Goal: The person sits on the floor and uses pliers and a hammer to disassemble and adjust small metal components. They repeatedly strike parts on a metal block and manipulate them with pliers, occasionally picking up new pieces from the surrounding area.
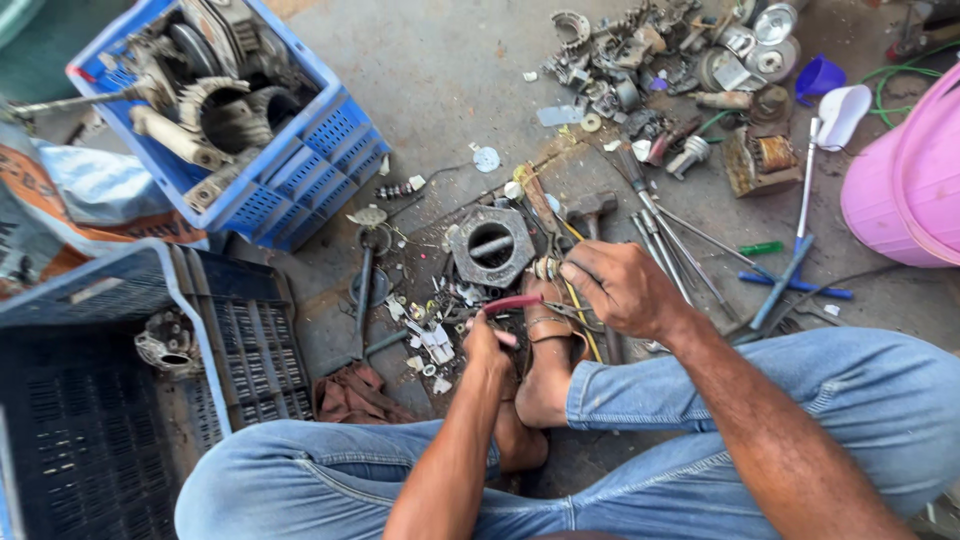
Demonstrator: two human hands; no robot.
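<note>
**Hands at work over a floor of scrap**

Far left, a dark crate point(90, 420) sits on the concrete floor point(450, 70), a small metal part lying inside it. Above it a blue crate point(300, 170) is packed with motor parts, a crumpled sack beside it. A brown rag point(350, 395) lies at the foot of the dark crate.

Moving in, the person sits cross-legged in jeans, bare feet tucked at centre. The left hand point(487, 345) is closed tight round the red handles of pliers point(512, 303), their nose pointing towards the right hand. Just beyond, a square grey housing point(490, 246) with a round bore rests flat on the floor, ringed by screws, washers and white chips.

The right hand point(620, 288) is curled over, fingertips pinched on a small brass-coloured piece point(546, 267), held just above the sandalled foot; a yellow wire point(578, 305) runs under the hand.

Right of that, long rods and screwdrivers point(670, 245) fan out, with a hammer point(592, 212) beside them. Top right, a heap of grey metal parts point(650, 60), a copper coil point(770, 155), a small blue cup point(818, 78). At the edge, a pink bucket point(905, 180).
</note>
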